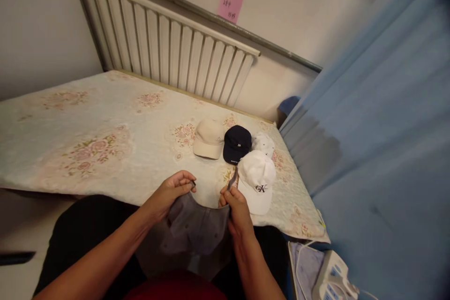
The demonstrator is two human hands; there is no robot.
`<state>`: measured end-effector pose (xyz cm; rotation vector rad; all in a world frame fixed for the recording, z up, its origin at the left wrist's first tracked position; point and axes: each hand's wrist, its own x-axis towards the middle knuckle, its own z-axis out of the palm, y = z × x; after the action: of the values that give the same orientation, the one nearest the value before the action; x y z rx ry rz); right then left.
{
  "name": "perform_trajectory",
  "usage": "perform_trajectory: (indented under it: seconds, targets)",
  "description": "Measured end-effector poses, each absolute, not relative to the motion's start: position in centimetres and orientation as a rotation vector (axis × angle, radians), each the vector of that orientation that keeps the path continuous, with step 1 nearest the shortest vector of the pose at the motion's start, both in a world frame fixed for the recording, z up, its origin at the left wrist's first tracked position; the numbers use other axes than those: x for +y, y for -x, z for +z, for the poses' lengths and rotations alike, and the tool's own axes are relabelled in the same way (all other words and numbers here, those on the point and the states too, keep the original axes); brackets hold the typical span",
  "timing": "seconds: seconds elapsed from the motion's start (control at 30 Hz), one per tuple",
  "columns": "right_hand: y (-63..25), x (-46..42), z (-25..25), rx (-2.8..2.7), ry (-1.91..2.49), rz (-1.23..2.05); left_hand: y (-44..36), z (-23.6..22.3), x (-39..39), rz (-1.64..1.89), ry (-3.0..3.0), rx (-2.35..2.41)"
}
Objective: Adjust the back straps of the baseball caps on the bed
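Note:
A grey baseball cap (200, 227) hangs over my lap, held between both hands. My left hand (176, 190) pinches one end of its back strap, where a small dark piece shows at the fingertips. The other strap end stands up from my right hand (239, 208), whose fingers are closed on it, so the strap is apart. Just beyond my right hand lies a white cap (256, 173) with black CK letters. Behind it are a black cap (237, 143), a beige cap (209, 138) and a small-patterned white cap (263, 144), partly covered.
The caps lie on a bed or table with a floral cover (147, 150). A white radiator (168, 37) stands along the back wall, below a pink note (230, 4). Blue curtain (379, 140) hangs at the right. A power strip (332, 276) with cables sits at lower right.

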<state>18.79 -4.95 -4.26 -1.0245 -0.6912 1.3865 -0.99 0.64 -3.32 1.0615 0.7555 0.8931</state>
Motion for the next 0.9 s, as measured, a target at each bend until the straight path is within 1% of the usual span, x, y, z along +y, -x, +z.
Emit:
perform_trajectory:
  seconds: [0.2,0.43,0.5,0.67,0.73,0.9]
  targets:
    - [-17.2,-3.2,-1.3,-0.627,0.835,1.476,3.2,-5.4,0.2,0.845,-0.982,0.725]
    - [-15.9,-1.2,0.3,-0.589,0.798,1.545,4.9,-8.5,-1.7,0.661,-0.86,0.553]
    - [-15.6,-0.6,0.3,-0.569,0.808,1.556,5.3,-8.8,-1.9,0.637,-0.837,0.573]
    - [-15.1,1.4,-0.4,-0.593,0.866,1.583,7.0,-8.5,-0.7,0.837,-0.754,0.663]
    - [-14.5,3.1,-0.9,-0.684,0.931,1.527,8.1,-8.1,0.4,0.916,-0.742,0.707]
    - [-11.9,12.0,-1.0,-0.941,1.056,1.303,10.9,-6.3,6.5,1.097,-0.739,0.851]
